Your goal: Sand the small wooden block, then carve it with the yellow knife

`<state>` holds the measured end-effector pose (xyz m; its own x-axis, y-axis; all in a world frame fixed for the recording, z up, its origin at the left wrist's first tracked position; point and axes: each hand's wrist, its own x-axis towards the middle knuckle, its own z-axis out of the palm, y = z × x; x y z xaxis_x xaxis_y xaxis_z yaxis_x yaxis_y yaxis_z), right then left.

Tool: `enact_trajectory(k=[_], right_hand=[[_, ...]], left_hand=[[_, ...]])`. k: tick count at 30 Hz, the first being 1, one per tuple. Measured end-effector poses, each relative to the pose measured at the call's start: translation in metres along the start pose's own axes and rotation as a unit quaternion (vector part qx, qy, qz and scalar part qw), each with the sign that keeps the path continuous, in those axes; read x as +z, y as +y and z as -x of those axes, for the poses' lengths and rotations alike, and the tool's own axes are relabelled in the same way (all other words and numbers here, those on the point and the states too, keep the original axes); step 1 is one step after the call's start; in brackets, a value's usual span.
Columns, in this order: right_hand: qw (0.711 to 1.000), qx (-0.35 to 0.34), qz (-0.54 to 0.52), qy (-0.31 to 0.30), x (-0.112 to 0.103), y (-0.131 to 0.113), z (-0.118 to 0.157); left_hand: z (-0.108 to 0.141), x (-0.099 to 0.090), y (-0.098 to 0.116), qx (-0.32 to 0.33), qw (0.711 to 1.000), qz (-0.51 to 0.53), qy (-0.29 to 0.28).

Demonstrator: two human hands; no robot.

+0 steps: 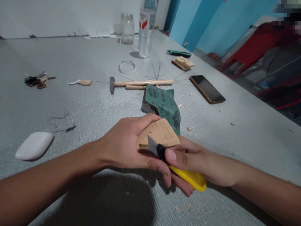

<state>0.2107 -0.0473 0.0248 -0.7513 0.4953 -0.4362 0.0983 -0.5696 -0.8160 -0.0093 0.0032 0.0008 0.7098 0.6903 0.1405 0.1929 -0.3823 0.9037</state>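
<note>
My left hand [128,142] is closed around a small wooden block [160,131] with pencil lines on its upper face. In my right hand [185,153] is a yellow utility knife [188,178], its blade out and lying at the block's near edge. Whether the blade cuts into the wood or only touches it, I cannot tell. Just beyond the block lies a creased sheet of green sandpaper [168,103], printed side up. Part of the block is hidden by my fingers.
Past the sandpaper lie a hammer [143,82], thin wires [157,72] and a wire coil [127,66]. A phone [207,88], wood pieces [183,62] and a green cutter [179,53] sit to the right. Behind stand a bottle [145,37] and a jar [127,29]. A white case [34,146] is left.
</note>
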Motion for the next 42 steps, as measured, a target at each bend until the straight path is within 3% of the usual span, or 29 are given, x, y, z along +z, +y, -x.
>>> enact_trajectory(k=[5,15,21,28,35,42], right_hand=[[1.000,0.007,0.011,-0.011,-0.001,0.000,-0.002],[0.988,-0.105,-0.058,0.100,0.007,0.006,-0.005],[0.999,-0.006,-0.037,0.006,-0.001,0.003,-0.002],[0.999,0.034,0.012,-0.033,0.002,-0.008,0.002],[0.998,0.033,0.050,-0.035,0.000,-0.004,-0.001],[0.999,0.007,0.033,-0.005,0.001,0.000,-0.005]], left_hand=[[-0.001,0.000,0.002,0.000,0.998,-0.058,-0.002],[0.001,0.000,0.003,-0.038,0.996,-0.069,0.042],[0.000,-0.002,0.001,-0.009,0.999,-0.050,0.010],[0.001,0.000,-0.001,0.031,0.998,-0.055,-0.003],[0.003,0.000,0.000,0.030,0.997,-0.058,-0.041],[0.005,-0.001,-0.001,0.002,0.998,-0.049,-0.024]])
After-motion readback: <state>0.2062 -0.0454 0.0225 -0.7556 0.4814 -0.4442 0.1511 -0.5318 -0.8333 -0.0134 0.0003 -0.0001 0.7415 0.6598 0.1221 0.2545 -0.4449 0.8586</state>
